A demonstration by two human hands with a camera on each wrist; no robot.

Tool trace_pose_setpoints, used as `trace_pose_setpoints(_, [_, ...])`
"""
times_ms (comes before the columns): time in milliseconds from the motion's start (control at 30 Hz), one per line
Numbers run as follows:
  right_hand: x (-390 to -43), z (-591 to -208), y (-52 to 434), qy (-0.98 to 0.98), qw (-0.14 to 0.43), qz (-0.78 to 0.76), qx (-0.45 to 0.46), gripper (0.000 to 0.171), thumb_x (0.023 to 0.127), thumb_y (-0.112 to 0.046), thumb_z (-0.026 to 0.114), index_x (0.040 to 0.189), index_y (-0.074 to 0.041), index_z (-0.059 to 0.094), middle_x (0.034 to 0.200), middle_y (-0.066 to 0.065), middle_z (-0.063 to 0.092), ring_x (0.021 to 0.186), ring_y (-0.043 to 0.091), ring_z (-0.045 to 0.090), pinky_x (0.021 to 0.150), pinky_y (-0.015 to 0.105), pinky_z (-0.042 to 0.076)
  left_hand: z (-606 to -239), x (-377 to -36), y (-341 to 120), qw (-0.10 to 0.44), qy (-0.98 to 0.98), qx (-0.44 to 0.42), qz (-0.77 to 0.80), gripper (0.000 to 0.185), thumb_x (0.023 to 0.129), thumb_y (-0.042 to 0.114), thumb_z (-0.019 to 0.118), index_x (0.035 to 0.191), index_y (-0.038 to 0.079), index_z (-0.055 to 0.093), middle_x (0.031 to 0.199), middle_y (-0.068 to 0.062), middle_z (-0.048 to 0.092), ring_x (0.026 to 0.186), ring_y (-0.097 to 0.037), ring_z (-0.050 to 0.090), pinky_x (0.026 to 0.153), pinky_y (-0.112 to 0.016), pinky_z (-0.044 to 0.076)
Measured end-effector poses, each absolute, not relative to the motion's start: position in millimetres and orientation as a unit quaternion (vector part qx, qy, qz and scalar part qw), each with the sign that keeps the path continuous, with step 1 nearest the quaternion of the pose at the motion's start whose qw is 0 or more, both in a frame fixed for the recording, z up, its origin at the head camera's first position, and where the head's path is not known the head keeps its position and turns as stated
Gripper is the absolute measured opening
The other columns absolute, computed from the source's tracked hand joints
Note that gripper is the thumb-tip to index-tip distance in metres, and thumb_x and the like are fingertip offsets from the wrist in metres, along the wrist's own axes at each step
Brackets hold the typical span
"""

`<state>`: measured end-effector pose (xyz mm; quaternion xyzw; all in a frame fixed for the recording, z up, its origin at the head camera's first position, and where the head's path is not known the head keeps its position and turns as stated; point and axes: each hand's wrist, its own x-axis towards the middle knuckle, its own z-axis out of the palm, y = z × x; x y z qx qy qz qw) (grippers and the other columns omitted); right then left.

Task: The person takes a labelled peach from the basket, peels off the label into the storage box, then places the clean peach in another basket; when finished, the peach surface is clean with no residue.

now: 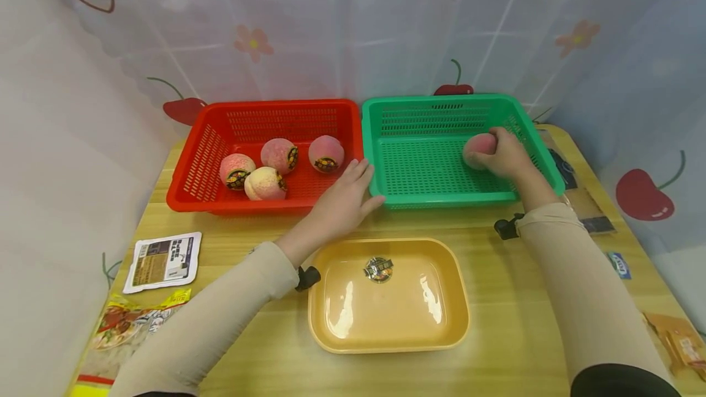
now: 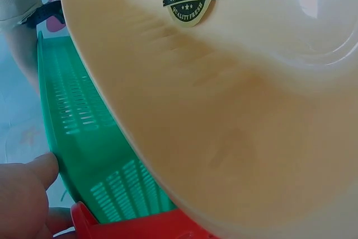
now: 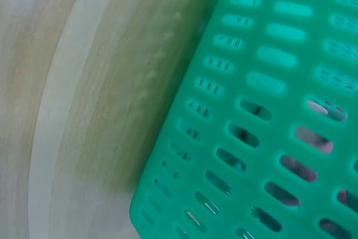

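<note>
Four peaches (image 1: 278,166): in red basket (image 1: 201,158), left of green basket (image 1: 425,118).
Right hand (image 1: 504,155): fingers curled round a peach (image 1: 475,146) inside green basket.
Left hand (image 1: 344,198): fingers straight, touching green basket's near-left corner.

The red basket (image 1: 198,158) has slotted walls and holds four pale pink peaches (image 1: 280,155), each blushing to cream and bearing a dark, gold-edged sticker. Beside it the green basket (image 1: 425,112) shows the same slotted pattern; the peach in it (image 1: 477,146) is rosy pink. The tray (image 1: 331,317) is glossy yellow-orange, with a dark label (image 1: 378,269) printed in white and gold. The bench (image 1: 513,336) is light wood grain. The backdrop cloth (image 1: 353,23) is white with red cherries, pink flowers and brown outlined hearts. Both sleeves (image 1: 584,287) are beige.
</note>
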<state>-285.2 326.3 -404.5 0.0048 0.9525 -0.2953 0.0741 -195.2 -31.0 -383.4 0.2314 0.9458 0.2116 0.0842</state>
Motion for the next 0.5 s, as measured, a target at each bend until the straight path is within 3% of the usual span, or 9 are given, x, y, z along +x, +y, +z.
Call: trace_pose_setpoints(500, [-281.1,-403.1,329.4,0.961,0.049,-0.271,0.003,0.078,0.098,-0.031,0.061,0.154,0.005,0.021,0.154,0.035,0.025,0.136,0.055,0.031,0.106,0.068,0.035,-380.4,-194.1,-30.6,0.085,0.947,0.232,0.205,0.073,0.101,0.045,0.052,0.156,0.005,0.027,0.166,-0.011,0.018,0.155,-0.030,0.012,0.123,-0.042,0.023])
